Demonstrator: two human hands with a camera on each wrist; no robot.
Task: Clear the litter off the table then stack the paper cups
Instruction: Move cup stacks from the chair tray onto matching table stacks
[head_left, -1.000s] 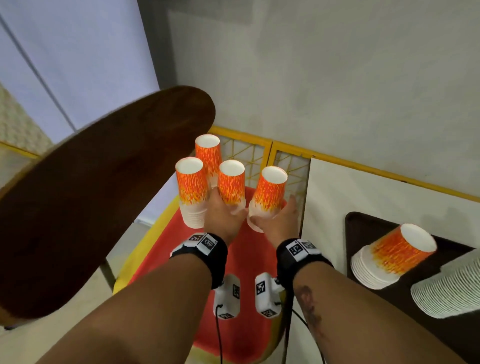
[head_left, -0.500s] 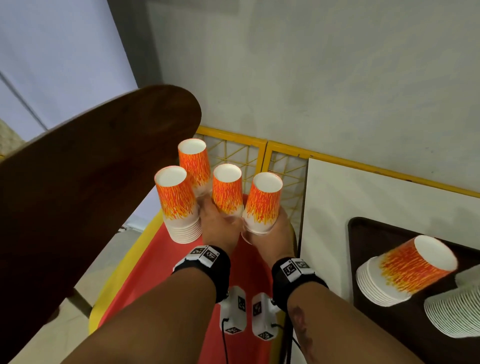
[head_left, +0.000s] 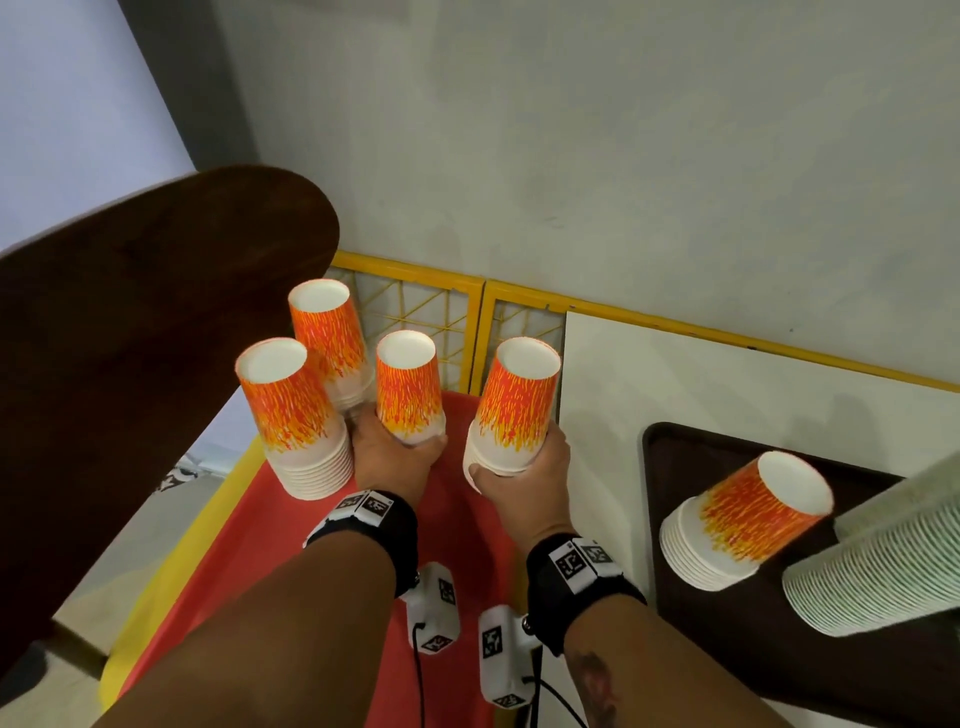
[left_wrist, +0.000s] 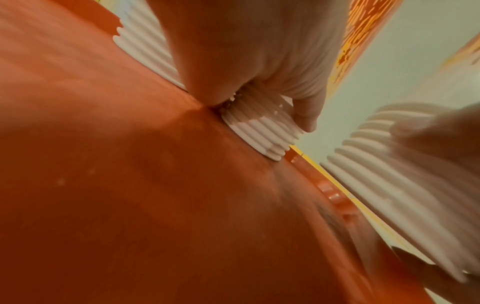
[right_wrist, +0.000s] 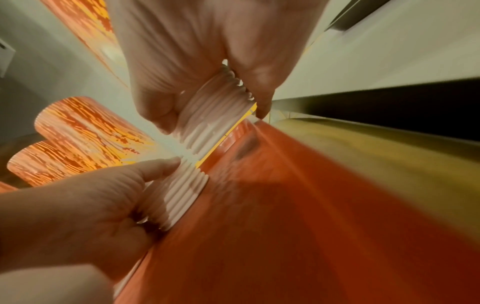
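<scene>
A: What is each hand holding?

B: The left hand (head_left: 390, 457) grips one cup stack (head_left: 409, 387). The right hand (head_left: 524, 475) grips another stack (head_left: 511, 410), just right of it.

A: More cups?

B: Two stacks (head_left: 293, 410) stand left of it, over the red seat (head_left: 332, 545).

Cup stacks (head_left: 306, 415) on tray (head_left: 457, 519)
</scene>
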